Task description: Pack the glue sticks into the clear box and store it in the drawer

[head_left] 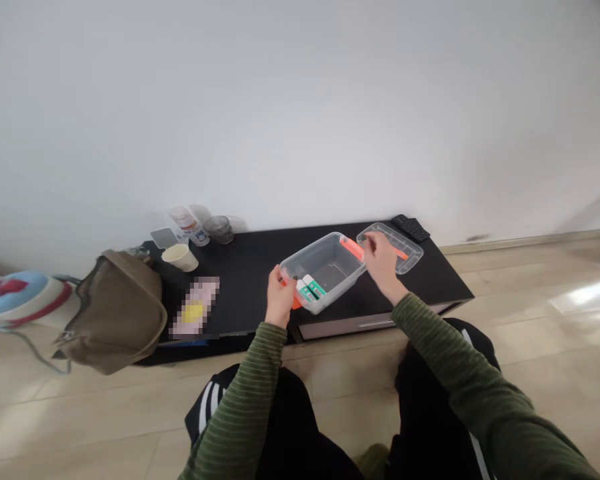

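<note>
A clear plastic storage box (337, 291) with orange latches stands uncovered on the black cabinet. Small green-and-white boxes (311, 289) lie inside its left end. My left hand (279, 299) grips that end of the storage box, thumb over the rim beside an orange latch. At the opposite end, my right hand (383, 265) is closed, its fingers bent together by the other orange latch (352, 249). What these fingers hold, if anything, is hidden. Partly behind my right hand rests the clear lid (411, 257) with an orange handle.
A black keypad-like object (412, 228) sits at the cabinet's (250, 273) back right. To the left are a paper cup (180, 257), a glass (219, 229), a white bottle (190, 227), a blurred pink packet (196, 308) and a brown bag (115, 310). A wall rises behind.
</note>
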The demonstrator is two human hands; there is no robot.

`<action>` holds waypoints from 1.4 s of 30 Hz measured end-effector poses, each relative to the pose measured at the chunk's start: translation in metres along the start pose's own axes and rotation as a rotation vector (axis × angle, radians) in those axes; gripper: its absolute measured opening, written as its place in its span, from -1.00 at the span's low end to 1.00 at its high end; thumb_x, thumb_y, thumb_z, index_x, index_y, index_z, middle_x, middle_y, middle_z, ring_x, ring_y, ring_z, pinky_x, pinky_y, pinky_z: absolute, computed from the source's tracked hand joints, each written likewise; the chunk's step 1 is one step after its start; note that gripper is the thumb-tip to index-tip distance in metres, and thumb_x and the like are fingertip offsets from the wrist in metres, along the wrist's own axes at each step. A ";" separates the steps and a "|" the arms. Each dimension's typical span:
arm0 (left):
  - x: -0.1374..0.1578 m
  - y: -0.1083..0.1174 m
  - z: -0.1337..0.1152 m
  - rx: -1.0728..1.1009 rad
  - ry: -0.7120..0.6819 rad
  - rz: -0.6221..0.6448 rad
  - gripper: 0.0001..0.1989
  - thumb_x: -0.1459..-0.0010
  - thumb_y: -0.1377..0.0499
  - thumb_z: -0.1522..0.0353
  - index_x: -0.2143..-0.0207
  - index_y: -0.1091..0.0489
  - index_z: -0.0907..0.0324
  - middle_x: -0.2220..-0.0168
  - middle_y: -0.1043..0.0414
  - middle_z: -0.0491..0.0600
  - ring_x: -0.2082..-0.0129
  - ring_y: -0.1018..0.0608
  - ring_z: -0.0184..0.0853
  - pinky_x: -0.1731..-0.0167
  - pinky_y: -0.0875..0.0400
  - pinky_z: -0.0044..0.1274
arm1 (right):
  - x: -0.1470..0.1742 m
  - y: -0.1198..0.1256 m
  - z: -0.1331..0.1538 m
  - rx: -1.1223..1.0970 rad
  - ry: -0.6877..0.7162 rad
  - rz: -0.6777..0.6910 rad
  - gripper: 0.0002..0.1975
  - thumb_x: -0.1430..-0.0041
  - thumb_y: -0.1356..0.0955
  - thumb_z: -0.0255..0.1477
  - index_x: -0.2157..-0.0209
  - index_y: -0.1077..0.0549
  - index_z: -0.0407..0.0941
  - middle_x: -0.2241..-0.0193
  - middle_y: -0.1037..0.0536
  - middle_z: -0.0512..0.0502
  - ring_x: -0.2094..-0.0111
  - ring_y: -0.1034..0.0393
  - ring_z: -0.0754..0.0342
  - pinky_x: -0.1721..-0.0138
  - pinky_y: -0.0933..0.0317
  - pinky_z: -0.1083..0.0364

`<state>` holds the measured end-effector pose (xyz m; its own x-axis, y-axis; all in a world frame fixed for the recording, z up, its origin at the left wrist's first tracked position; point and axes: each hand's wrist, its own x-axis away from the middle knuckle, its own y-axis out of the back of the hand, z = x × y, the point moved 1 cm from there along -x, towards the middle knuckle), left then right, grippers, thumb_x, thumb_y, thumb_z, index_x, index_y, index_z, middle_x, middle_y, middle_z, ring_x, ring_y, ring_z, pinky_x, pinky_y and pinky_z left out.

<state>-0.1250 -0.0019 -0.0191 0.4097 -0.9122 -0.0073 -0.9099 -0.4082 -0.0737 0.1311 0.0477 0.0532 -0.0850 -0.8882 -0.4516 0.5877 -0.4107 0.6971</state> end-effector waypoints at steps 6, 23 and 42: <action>0.002 -0.002 -0.006 -0.008 0.022 -0.038 -0.46 -0.04 -0.23 0.49 -0.11 -0.29 0.20 -0.15 -0.37 0.16 -0.14 -0.46 -0.19 -0.20 -0.29 -0.31 | 0.002 -0.008 -0.078 0.208 -0.234 0.334 -0.78 -0.32 -0.26 -0.36 0.10 -0.45 -0.14 0.11 -0.52 -0.20 0.11 -0.43 0.00 0.17 -0.24 0.10; 0.006 -0.004 -0.015 -0.003 0.051 -0.050 -0.42 0.00 -0.20 0.56 -0.12 -0.29 0.17 -0.12 -0.40 0.12 -0.09 -0.49 -0.23 -0.18 -0.31 -0.34 | 0.023 -0.026 -0.087 0.400 -0.216 0.523 -0.64 -0.30 -0.28 -0.24 0.07 -0.48 -0.22 0.11 -0.55 -0.34 0.10 -0.48 -0.13 0.17 -0.25 0.07; 0.003 -0.003 -0.013 -0.041 0.022 -0.030 -0.46 -0.03 -0.22 0.54 -0.10 -0.29 0.19 -0.12 -0.40 0.16 -0.12 -0.48 -0.18 -0.18 -0.31 -0.32 | -0.002 -0.062 0.076 0.547 0.062 0.993 -0.62 -0.12 -0.40 -0.32 0.05 -0.58 -0.17 0.05 -0.58 -0.38 0.03 -0.51 -0.23 0.11 -0.35 -0.04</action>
<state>-0.1218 -0.0043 -0.0062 0.4354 -0.9001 0.0158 -0.8995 -0.4357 -0.0325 0.0337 0.0596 0.0532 0.2717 -0.8658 0.4202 -0.0583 0.4210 0.9052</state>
